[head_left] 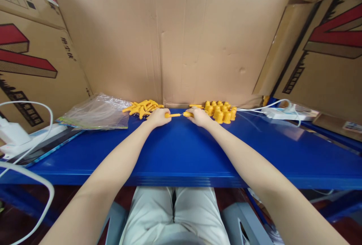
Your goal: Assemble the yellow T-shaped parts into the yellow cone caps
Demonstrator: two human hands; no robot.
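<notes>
The left-hand grip (158,117) is clamped on a yellow ribbed rod (176,115) and the right-hand grip (199,116) on a yellow piece (187,114) facing it, both over the blue surface (181,150); whether their ends touch is too small to tell. Just left of the left-hand grip lies a heap of yellow parts (143,106), and just right of the right-hand grip stand yellow cup-shaped parts (226,115). An uneven wrist tilt could misalign the ends, and a rightward knock could topple the nearest cups.
</notes>
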